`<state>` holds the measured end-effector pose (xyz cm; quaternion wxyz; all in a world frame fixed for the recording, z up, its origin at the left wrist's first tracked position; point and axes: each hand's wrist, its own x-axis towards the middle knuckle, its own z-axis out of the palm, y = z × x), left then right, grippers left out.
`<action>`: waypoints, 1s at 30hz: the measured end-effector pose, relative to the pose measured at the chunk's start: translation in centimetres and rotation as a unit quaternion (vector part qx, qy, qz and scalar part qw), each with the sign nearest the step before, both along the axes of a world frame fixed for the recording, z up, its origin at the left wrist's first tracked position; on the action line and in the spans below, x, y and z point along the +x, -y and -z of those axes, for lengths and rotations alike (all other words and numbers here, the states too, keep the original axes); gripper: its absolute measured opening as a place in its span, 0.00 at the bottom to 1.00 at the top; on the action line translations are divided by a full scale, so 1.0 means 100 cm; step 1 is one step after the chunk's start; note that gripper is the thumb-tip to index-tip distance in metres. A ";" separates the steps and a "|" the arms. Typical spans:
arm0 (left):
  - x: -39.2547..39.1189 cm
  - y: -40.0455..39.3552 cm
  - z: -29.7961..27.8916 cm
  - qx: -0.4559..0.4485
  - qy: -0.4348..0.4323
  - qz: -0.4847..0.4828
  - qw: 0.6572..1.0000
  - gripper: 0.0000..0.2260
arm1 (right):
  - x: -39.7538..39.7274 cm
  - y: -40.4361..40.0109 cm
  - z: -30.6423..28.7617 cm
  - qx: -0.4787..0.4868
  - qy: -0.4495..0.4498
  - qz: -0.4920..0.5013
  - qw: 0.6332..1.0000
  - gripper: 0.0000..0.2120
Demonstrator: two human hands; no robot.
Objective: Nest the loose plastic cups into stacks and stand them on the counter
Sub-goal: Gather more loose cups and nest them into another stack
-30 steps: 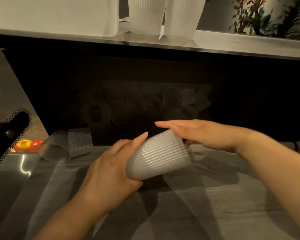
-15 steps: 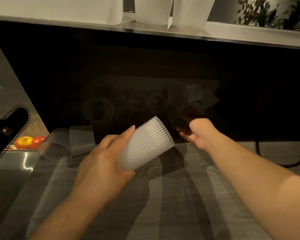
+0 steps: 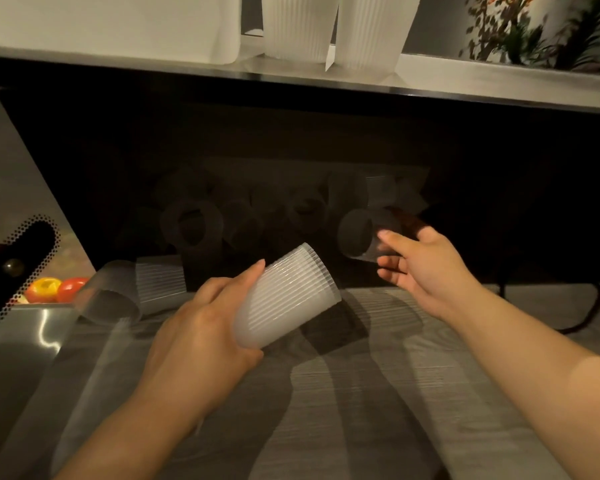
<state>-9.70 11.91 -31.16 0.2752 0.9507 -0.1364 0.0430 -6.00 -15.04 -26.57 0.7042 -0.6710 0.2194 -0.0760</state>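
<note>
Two hands show in the head view: your left hand (image 3: 201, 341) grips a ribbed stack (image 3: 286, 296) tilted on its side, mouth up and to the right, above the table (image 3: 378, 393), while your right hand (image 3: 426, 268) pinches a loose cup (image 3: 361, 239) at the front of the dim pile (image 3: 257, 216) under the counter (image 3: 499, 84). You are mid-nesting, I judge: next, bring that cup base-first into the stack's open mouth, lined up so it slides in, while another cup (image 3: 132, 289) lies on its side to the left and two stacks (image 3: 329, 29) stand on the counter.
</note>
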 end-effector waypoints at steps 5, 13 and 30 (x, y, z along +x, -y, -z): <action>-0.007 0.005 -0.010 -0.009 -0.005 0.014 1.000 0.49 | -0.038 -0.008 -0.024 -0.049 0.084 -0.123 0.988 0.14; -0.017 0.013 -0.027 -0.020 -0.003 0.030 0.999 0.51 | -0.059 -0.011 -0.034 -0.146 0.122 -0.183 0.965 0.26; -0.021 0.004 -0.020 -0.102 -0.026 0.040 0.994 0.51 | -0.062 -0.018 -0.028 -0.253 0.167 -0.169 0.938 0.19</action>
